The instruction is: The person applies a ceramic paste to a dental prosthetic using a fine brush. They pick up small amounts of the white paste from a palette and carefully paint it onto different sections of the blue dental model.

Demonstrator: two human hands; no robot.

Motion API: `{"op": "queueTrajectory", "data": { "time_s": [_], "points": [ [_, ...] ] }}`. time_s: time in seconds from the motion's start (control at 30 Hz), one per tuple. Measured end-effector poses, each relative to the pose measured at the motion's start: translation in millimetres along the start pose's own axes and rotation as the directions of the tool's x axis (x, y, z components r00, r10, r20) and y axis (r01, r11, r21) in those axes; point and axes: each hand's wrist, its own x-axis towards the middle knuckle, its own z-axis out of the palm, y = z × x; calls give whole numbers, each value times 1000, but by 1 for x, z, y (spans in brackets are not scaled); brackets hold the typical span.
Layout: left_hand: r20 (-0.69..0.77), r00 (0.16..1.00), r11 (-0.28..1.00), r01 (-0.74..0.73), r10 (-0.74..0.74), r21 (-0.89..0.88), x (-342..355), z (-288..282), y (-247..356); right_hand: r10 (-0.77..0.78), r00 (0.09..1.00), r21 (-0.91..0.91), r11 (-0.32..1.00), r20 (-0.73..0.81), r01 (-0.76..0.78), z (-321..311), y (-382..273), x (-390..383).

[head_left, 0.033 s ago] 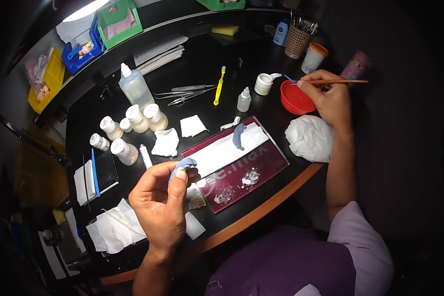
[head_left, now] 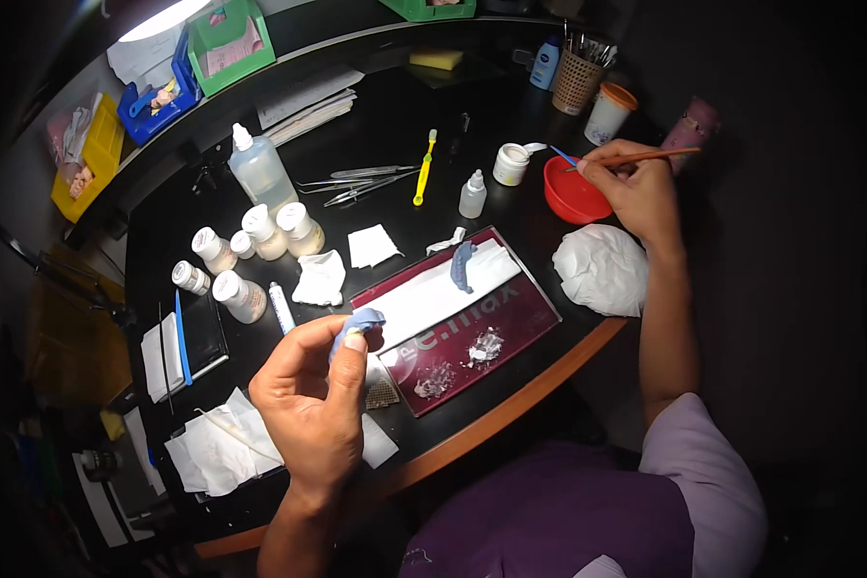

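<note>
My left hand (head_left: 313, 405) grips a blue-grey moulded piece (head_left: 361, 322) with a small pale part between thumb and fingers. My right hand (head_left: 636, 197) holds a slim wooden-handled brush (head_left: 660, 154) over a red bowl (head_left: 578, 204). A blue strip (head_left: 559, 154) shows by the brush's front. Between my hands lies a maroon board (head_left: 535, 303) with a long folded white paper (head_left: 414, 299), a second blue-grey piece (head_left: 463, 266) on it, and white powder heaps (head_left: 485, 345). An open white jar (head_left: 511, 169) stands left of the bowl.
White-lidded jars (head_left: 241, 297), a squeeze bottle (head_left: 265, 178), tweezers (head_left: 366, 178), a yellow toothbrush (head_left: 426, 169) and a crumpled white bundle (head_left: 602, 270) are on the black desk (head_left: 356, 125). Coloured bins (head_left: 223, 77) line the shelf. Papers (head_left: 222, 453) lie at lower left; a brush holder (head_left: 576, 87) stands rear right.
The brush in my right hand has shifted slightly left. My left hand still grips the blue-grey piece. The whole view has shifted slightly.
</note>
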Motion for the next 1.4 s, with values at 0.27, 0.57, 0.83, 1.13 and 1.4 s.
{"op": "queueTrajectory", "data": {
  "time_s": [0.27, 0.57, 0.83, 1.13, 1.4],
  "points": [
    [19, 935, 861, -335, 355, 382, 6, -12, -5, 148, 977, -305, 948, 155, -95, 0, 24, -2],
    [-34, 893, 773, -370, 450, 516, 4, -17, -10, 130, 968, 238, 954, 215, -181, -56, 25, -78],
    [-31, 891, 772, -376, 454, 513, 4, -8, -9, 40, 989, 280, 957, 144, -79, -54, 29, -94],
    [-58, 910, 787, -321, 411, 526, 3, -10, -14, -760, 647, 565, 510, -57, 649, 70, -133, -87],
    [-54, 922, 803, -304, 383, 513, 1, -15, -15, -695, 718, 703, 493, -35, 512, 89, -136, -90]
  ]
}}
